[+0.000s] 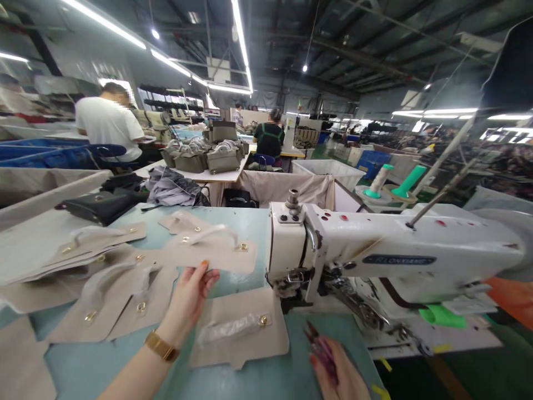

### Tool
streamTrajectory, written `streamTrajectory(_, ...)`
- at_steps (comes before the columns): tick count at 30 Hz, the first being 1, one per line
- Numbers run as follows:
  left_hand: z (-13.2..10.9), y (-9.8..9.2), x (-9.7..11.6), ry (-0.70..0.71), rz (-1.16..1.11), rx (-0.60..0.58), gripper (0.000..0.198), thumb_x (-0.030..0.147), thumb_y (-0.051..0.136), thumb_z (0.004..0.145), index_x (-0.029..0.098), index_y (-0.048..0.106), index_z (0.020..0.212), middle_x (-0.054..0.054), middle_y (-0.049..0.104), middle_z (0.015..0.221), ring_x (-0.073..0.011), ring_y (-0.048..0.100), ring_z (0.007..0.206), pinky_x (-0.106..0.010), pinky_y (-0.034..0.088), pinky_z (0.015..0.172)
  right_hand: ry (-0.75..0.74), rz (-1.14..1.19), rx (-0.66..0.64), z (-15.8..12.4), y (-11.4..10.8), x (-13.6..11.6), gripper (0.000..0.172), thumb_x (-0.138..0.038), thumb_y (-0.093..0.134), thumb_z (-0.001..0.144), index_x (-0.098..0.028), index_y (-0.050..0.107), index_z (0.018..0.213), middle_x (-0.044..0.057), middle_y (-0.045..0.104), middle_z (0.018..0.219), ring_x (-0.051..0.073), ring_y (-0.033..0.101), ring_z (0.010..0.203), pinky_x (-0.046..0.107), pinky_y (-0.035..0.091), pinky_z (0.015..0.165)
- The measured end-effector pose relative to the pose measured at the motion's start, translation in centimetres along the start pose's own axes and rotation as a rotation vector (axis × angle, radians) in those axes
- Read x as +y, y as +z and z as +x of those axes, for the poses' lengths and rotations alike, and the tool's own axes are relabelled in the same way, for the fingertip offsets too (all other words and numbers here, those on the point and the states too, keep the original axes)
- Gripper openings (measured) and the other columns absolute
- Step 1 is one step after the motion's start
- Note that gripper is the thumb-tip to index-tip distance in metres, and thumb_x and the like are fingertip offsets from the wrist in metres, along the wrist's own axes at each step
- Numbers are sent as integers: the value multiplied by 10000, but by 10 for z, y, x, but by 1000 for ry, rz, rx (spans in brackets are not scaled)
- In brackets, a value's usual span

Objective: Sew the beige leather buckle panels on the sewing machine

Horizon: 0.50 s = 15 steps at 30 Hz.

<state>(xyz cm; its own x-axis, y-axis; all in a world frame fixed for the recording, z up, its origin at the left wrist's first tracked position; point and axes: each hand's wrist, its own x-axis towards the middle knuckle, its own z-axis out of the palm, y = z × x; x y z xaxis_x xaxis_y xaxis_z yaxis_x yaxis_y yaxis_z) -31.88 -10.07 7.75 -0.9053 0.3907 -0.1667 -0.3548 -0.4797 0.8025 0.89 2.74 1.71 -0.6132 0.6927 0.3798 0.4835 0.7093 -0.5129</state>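
My left hand [194, 291] pinches the lower edge of a beige bag panel [219, 261] between thumb and fingers. That panel carries a strap handle in clear film with gold-coloured fittings. In my right hand [339, 369], near the table's front edge, is a small pair of thread snips [322, 353] with purple handles and dark tips pointing away from me. Between my hands lies a second beige panel [245, 347], its wrapped handle fixed at a gold ring. More panels with handles [141, 300] overlap to the left of my left hand.
A white sewing machine [375, 244] stands at the right, its head beside the panels. Thread cones [410, 180] are behind it. A black bag piece [100, 205] and grey cloth [172, 186] lie at the back left. Finished-looking bags [225, 155] and seated co-workers are farther off.
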Motion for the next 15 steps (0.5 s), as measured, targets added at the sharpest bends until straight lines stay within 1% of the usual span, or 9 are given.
streamTrajectory(1,-11,-4,4,11,-20,11,111,103,619,819,177,586,743,35,652,693,-94,664,600,-204,594,617,-23,17,-61,9,-2,-24,325,-421,383,959,-194,600,1040,70,703,945,187,695,819,223,531,692)
streamTrajectory(2,-22,-7,7,20,-38,21,84,112,635,804,176,598,764,35,662,709,-94,665,606,-211,599,633,-30,6,-127,20,-3,-48,260,-366,414,952,-207,613,1005,54,709,895,185,696,772,218,516,649)
streamTrajectory(4,-43,-9,10,37,-68,42,89,124,677,764,177,623,812,39,673,734,-95,664,621,-217,603,653,-21,-77,-268,45,-3,-91,152,-269,496,920,-212,629,966,41,714,864,191,696,723,214,489,608)
streamTrajectory(6,-60,-7,12,52,-81,58,146,144,719,726,179,639,842,41,678,758,-97,658,633,-214,602,653,9,-176,-326,70,-1,-123,140,-239,556,894,-220,639,1006,43,719,879,213,701,759,223,475,602)
streamTrajectory(8,-72,-5,15,59,-70,58,192,180,758,696,184,642,849,45,672,760,-96,644,641,-199,592,644,37,-262,-364,89,2,-144,137,-257,561,898,-216,650,993,52,721,850,223,702,752,223,456,580)
streamTrajectory(10,-79,-8,18,82,-42,45,220,214,773,693,195,638,866,49,667,765,-91,626,641,-182,575,625,43,-307,-400,97,4,-152,144,-280,542,911,-208,663,939,61,719,815,220,701,725,215,431,553)
streamTrajectory(12,-79,-14,23,145,18,7,193,242,755,723,197,626,859,47,657,739,-89,598,618,-169,546,571,22,-275,-422,92,2,-146,151,-283,534,914,-211,666,903,56,718,810,209,698,724,204,412,551)
streamTrajectory(13,-76,-17,27,178,66,-24,162,259,734,747,190,617,835,41,651,710,-92,583,596,-170,529,541,3,-224,-430,85,0,-137,143,-275,536,908,-216,666,900,48,718,819,201,696,732,197,407,558)
streamTrajectory(15,-63,-17,34,212,184,-68,160,289,701,777,176,587,765,32,633,623,-99,556,535,-177,489,477,-27,-74,-443,61,-4,-108,134,-259,534,892,-220,663,889,30,716,820,178,687,736,181,403,573)
